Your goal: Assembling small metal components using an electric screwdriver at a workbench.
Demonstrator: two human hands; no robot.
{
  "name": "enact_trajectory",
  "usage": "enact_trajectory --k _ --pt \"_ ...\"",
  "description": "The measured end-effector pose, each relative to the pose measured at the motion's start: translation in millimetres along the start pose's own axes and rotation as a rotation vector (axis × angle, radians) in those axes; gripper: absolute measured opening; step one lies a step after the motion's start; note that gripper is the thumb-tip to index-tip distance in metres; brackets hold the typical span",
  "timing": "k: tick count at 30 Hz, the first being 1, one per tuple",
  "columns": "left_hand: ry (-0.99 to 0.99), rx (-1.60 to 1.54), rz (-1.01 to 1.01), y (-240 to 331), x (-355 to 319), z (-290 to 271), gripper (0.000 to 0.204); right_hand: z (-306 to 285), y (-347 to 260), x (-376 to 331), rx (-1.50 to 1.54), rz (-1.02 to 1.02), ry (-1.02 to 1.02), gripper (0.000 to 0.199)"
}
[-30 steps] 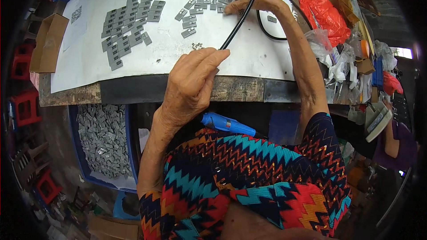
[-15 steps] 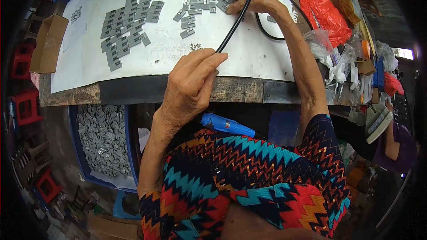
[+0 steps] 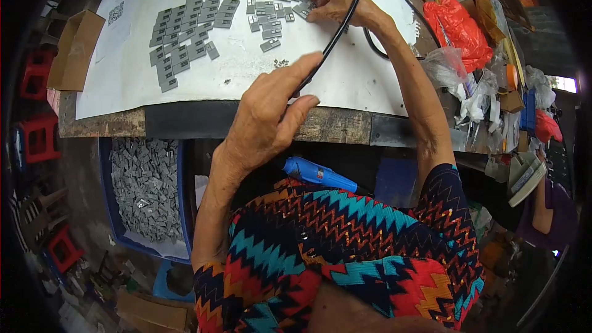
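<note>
My left hand (image 3: 262,111) is above the table's front edge. A black cable (image 3: 336,37) runs down into it, between the index finger and thumb. The thumb stands apart from the index finger, and the other fingers are mostly hidden. At the far side of the white sheet, my right hand (image 3: 336,0) curls its thumb and fingers around a few small grey blocks (image 3: 301,10). A looser cluster of grey blocks (image 3: 269,18) lies just left of it. Farther left, many similar blocks (image 3: 185,28) lie in close slanting rows. A blue handheld tool (image 3: 320,174) rests at my lap.
Below the table's left part is a blue bin (image 3: 108,191) heaped with grey pieces. A cardboard box (image 3: 75,49) stands at the left edge. Red plastic bags (image 3: 459,31) and clear wrapping clutter the right end. Another person's arm (image 3: 542,206) shows at far right.
The view has shifted slightly. My left thumb has dropped away from the index finger, which now stretches along the cable. My right thumb and fingertips have drawn a little closer together around the blocks.
</note>
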State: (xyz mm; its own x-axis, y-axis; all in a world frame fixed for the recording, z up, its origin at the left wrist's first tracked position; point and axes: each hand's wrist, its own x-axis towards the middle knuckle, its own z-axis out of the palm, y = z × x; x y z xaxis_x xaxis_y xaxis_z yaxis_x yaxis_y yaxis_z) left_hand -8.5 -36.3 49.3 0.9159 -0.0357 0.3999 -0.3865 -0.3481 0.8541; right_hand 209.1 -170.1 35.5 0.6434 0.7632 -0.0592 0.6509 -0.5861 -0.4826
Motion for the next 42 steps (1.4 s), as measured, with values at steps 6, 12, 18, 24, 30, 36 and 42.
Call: enact_trajectory --k 6,12,18,24,30,36,42 --pt "0.034 -0.162 -0.242 -17.4 14.4 -20.6 0.032 5.3 9.5 -8.5 0.044 -0.093 0.097 0.059" --pt "0.082 -0.067 -0.277 -9.5 22.0 -31.6 0.03 2.1 7.0 -15.2 0.007 -0.01 0.163 0.06" --pt "0.085 0.326 -0.154 -50.0 31.9 -35.8 0.037 7.2 8.8 -14.9 -0.099 0.027 0.08 0.061" --pt "-0.043 0.444 -0.197 -76.2 39.6 -26.4 0.042 9.4 7.3 -12.0 -0.109 0.027 0.015 0.059" --pt "-0.011 0.408 -0.212 -70.4 42.6 -22.4 0.025 19.6 6.9 -22.1 0.018 -0.004 0.225 0.05" --pt "-0.056 0.498 -0.173 -73.6 42.2 -18.8 0.016 22.9 9.6 -20.3 -0.141 -0.074 0.28 0.034" --pt "-0.054 0.463 -0.18 -74.5 43.0 -18.7 0.013 22.3 4.5 -22.8 -0.204 -0.066 0.242 0.033"
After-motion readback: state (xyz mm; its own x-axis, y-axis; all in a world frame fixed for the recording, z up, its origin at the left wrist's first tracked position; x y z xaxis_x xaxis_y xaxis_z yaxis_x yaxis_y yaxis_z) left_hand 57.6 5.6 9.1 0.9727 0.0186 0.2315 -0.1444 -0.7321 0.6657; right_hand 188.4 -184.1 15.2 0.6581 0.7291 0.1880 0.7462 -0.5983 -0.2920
